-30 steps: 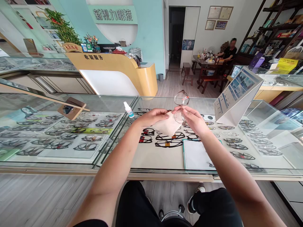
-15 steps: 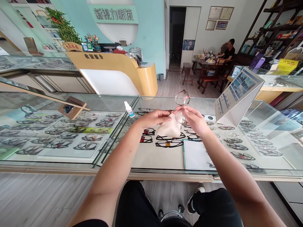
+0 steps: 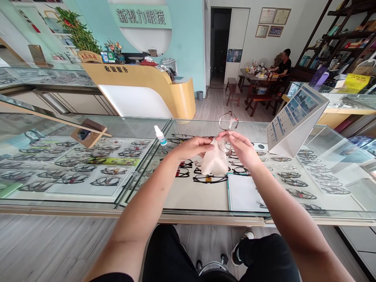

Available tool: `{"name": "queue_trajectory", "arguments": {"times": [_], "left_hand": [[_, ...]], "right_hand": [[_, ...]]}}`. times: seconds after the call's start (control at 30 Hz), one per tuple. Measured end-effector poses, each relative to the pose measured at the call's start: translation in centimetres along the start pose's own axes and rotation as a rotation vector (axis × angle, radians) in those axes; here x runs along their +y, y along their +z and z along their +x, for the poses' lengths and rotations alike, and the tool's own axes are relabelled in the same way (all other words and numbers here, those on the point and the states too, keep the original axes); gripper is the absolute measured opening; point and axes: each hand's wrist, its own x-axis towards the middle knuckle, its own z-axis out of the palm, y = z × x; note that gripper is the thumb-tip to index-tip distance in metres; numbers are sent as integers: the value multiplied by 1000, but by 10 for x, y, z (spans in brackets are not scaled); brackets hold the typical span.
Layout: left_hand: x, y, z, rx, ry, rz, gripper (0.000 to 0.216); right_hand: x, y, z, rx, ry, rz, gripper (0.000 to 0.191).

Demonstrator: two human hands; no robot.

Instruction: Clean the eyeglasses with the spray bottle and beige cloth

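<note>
My right hand (image 3: 241, 145) pinches a pair of glasses (image 3: 225, 122) by the middle of the frame, one lens above the fingers and the other below. The glasses stand on end over the glass counter. In my left hand (image 3: 195, 149), a pale cleaning cloth (image 3: 216, 160) is gripped between thumb and fingers. The cloth hangs down beside the lower lens, and its upper edge is against the glasses. Part of the left fingers is hidden behind the cloth. A white spray bottle (image 3: 160, 136) stands on the counter to the left of my hands.
Beneath the glass counter top (image 3: 188, 203) lie several rows of spectacle frames (image 3: 210, 179). A folded display card (image 3: 296, 119) stands to the right, and a wooden holder (image 3: 89, 133) to the left. A person (image 3: 284, 64) sits at a far table.
The cloth has shifted slightly right and now hangs lower and flatter. The glasses have moved a little to the right. Both hands keep their holds.
</note>
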Motion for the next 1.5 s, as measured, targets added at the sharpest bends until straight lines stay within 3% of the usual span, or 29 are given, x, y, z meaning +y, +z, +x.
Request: {"name": "queue_trajectory", "arguments": {"times": [0.17,0.33,0.57,0.83,0.97,1.1,1.5], "left_hand": [[-8,-12,5,248,-17,-132,65],[-5,-14,7,488,35,-237,54],[-4,-6,8,463,131,-265,54],[-3,-6,9,447,172,-277,62],[-3,-7,11,411,181,-313,54],[-3,-3,9,429,228,-173,37],[-14,9,21,579,501,94,43]], "right_hand": [[1,-4,2,57,-49,-32,40],[0,3,-2,-7,12,-85,44],[2,11,-3,-108,40,-134,43],[12,10,-1,-131,68,-172,43],[13,12,-2,-142,71,-151,44],[9,14,-3,-152,78,-119,43],[8,17,-4,-203,76,-93,42]]}}
